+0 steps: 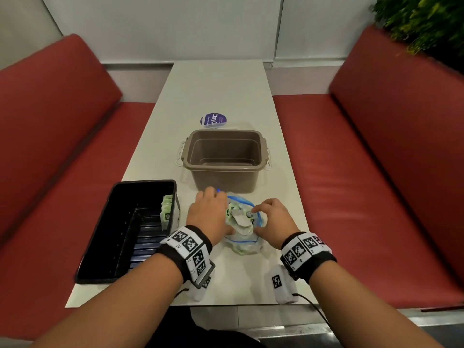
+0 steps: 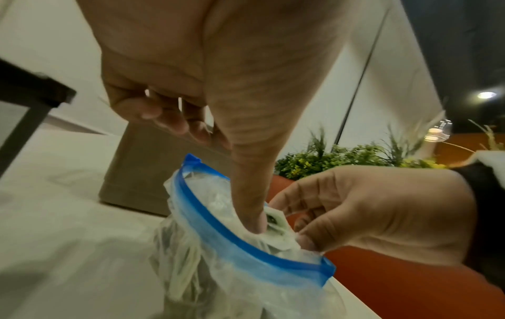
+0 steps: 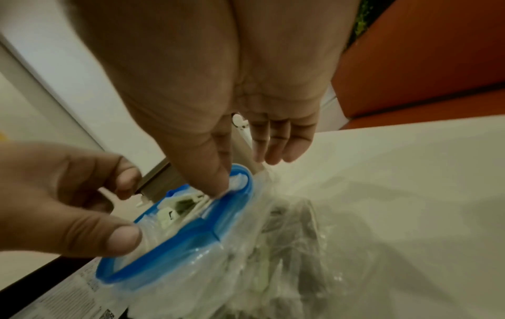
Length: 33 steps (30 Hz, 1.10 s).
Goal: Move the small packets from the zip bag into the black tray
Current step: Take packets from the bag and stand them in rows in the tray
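A clear zip bag [image 1: 244,243] with a blue zip strip stands open on the table, stuffed with small green-and-white packets [image 1: 239,218]. My left hand [image 1: 209,214] holds the bag's left rim, its thumb [image 2: 252,218] hooked inside the mouth [image 3: 175,241]. My right hand [image 1: 272,221] is at the right rim, where thumb [image 3: 217,185] and forefinger pinch a packet [image 2: 281,234] at the mouth. The black tray [image 1: 100,237] lies to the left, with several packets [image 1: 167,212] standing at its far right end.
An empty brown tub [image 1: 223,156] stands just behind the bag. A round purple sticker [image 1: 213,120] lies beyond it. Red bench seats [image 1: 364,172] flank the narrow white table [image 1: 218,84]. A plant [image 1: 421,23] is at the far right.
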Each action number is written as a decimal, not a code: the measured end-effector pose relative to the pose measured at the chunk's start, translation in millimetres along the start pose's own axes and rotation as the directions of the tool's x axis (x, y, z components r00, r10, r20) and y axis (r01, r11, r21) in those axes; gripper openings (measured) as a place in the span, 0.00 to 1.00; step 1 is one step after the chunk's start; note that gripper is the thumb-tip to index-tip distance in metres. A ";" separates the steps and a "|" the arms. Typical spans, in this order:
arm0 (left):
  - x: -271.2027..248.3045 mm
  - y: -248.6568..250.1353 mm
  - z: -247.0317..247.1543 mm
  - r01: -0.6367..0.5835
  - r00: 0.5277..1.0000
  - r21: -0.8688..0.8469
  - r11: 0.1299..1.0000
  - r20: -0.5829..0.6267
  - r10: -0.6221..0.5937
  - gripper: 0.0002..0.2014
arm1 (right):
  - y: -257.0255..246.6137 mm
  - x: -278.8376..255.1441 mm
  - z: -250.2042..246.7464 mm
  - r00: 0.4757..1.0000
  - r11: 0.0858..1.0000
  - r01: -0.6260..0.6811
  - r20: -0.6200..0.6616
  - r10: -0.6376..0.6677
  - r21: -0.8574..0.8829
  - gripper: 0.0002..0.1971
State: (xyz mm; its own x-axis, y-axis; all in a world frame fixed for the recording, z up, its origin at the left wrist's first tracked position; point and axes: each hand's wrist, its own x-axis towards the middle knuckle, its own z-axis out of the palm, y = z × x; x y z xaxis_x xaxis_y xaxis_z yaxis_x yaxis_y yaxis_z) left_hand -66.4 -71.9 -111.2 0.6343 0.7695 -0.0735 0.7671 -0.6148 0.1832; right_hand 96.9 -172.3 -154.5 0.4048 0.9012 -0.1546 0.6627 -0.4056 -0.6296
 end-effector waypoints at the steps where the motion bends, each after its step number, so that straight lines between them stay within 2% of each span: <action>1: 2.1 1.9 0.9 -0.086 0.996 0.008 0.996 -0.001 0.086 0.26 | -3.0 -0.5 -1.3 1.000 1.000 0.002 -0.013 -0.002 -0.008 0.23; 3: 6.5 6.6 4.6 -0.244 0.968 0.041 0.969 0.070 0.241 0.20 | -8.8 -1.5 -2.9 1.000 1.000 0.005 -0.018 -0.005 0.004 0.23; 5: 9.7 10.6 8.4 -0.333 0.937 0.117 0.936 0.156 0.313 0.19 | -12.6 -2.9 -3.6 1.000 1.000 0.002 -0.007 -0.002 0.024 0.21; 9: 11.2 12.9 13.8 -0.342 0.933 0.221 0.913 0.193 0.303 0.17 | -16.0 -6.7 -4.4 0.999 1.000 -0.013 0.039 0.014 -0.012 0.18; 12: 10.3 13.3 15.9 -0.337 0.939 0.255 0.906 0.166 0.302 0.17 | -15.7 -7.2 -2.9 0.997 0.994 -0.019 0.078 0.027 -0.109 0.16; 16: 9.5 12.9 11.1 -0.341 0.940 0.217 0.915 0.082 0.331 0.12 | -16.5 -6.1 -2.2 0.997 0.992 -0.032 0.062 0.040 -0.126 0.15; 19: 11.6 4.8 3.0 -0.326 0.945 0.058 0.944 0.005 0.326 0.12 | -20.1 -7.4 -4.2 0.999 0.994 -0.029 0.043 0.034 -0.110 0.19; 22: 14.4 -7.9 -9.7 -0.285 0.958 -0.238 0.928 -0.080 0.274 0.10 | -25.5 -7.3 -6.9 1.000 0.999 0.022 -0.020 -0.023 -0.024 0.20; 25: 14.5 -17.3 -27.8 -0.233 0.972 -0.462 0.856 -0.114 0.203 0.06 | -37.5 -4.3 -10.0 0.991 0.985 0.088 -0.110 -0.072 0.148 0.18; 28: 13.1 -25.3 -44.4 -0.169 0.985 -0.624 0.763 -0.091 0.145 0.02 | -55.5 1.5 -11.0 0.990 0.934 0.107 -0.123 -0.069 0.342 0.11; 33: 9.6 -43.4 -61.2 -0.089 0.995 -0.765 0.637 -0.035 0.097 0.04 | -78.5 11.9 -6.5 0.989 0.856 0.136 -0.119 -0.088 0.499 0.05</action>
State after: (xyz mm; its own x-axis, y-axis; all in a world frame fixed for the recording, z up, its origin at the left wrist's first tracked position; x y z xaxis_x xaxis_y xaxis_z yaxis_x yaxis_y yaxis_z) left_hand -99.4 -27.3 -59.8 0.7023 0.7116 -0.0210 0.3590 -0.3284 0.8737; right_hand 53.8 -130.8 -101.9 0.4172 0.9088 -0.0066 0.3081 -0.1483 -0.9397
